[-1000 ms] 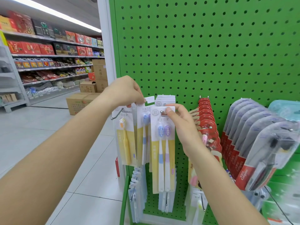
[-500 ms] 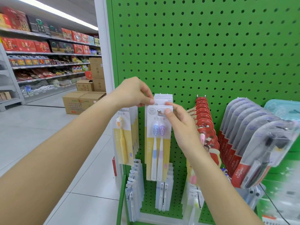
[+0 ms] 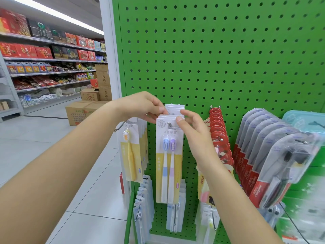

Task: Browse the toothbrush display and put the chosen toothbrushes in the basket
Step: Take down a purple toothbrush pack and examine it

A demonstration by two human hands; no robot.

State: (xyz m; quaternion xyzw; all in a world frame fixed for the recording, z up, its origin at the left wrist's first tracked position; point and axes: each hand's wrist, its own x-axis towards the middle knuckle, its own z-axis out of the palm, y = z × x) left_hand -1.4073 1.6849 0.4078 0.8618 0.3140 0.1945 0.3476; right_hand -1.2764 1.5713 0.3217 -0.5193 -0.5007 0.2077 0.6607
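Fingers (image 3: 179, 118) of the right hand (image 3: 195, 132) are pinched on the top edge of the two-brush pack (image 3: 168, 155), hung upright on its hook, heads up. Cards behind are pinched by the left hand (image 3: 142, 106). Packed neighbours are seen either side; bare green pegboard (image 3: 219, 55) is left above.

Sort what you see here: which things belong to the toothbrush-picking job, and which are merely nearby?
Job: left hand; right hand; twin toothbrush pack; hook; yellow toothbrush pack.
Nearby: red packs; cardboard boxes; grocery shelves.
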